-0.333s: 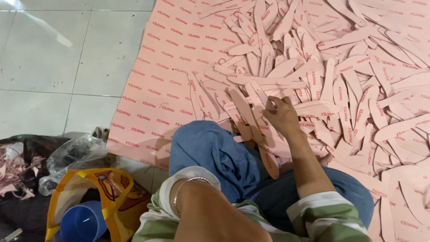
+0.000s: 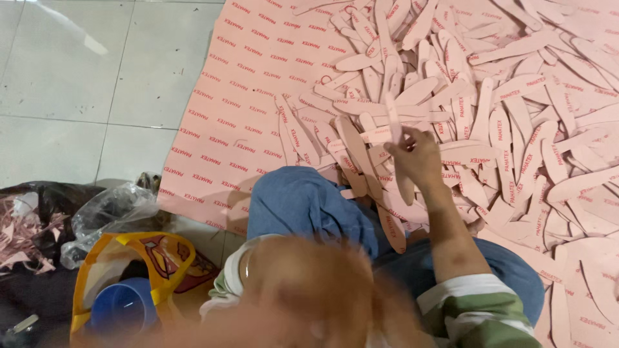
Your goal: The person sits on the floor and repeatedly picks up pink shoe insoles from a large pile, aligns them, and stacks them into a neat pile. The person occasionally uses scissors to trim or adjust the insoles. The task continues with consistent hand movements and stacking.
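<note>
A long pink strip (image 2: pixel 394 145) is held upright by the right hand (image 2: pixel 418 156) above the pile of strips (image 2: pixel 490 96) on the pink sheet (image 2: pixel 245 96), the left hand (image 2: pixel 309 303) being too blurred to judge, and a firm pinch near the middle is advised so that the strip is kept from bending.

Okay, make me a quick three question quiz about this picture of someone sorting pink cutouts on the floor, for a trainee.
1. True or false: the right hand grips a long pink strip.
2. What colour is the cup in the yellow bag?
3. The pile of pink cutouts lies on: A) bare tile, B) a pink printed sheet, C) a table.

Key: 1 true; 2 blue; 3 B. The left hand is too blurred to judge.
</note>
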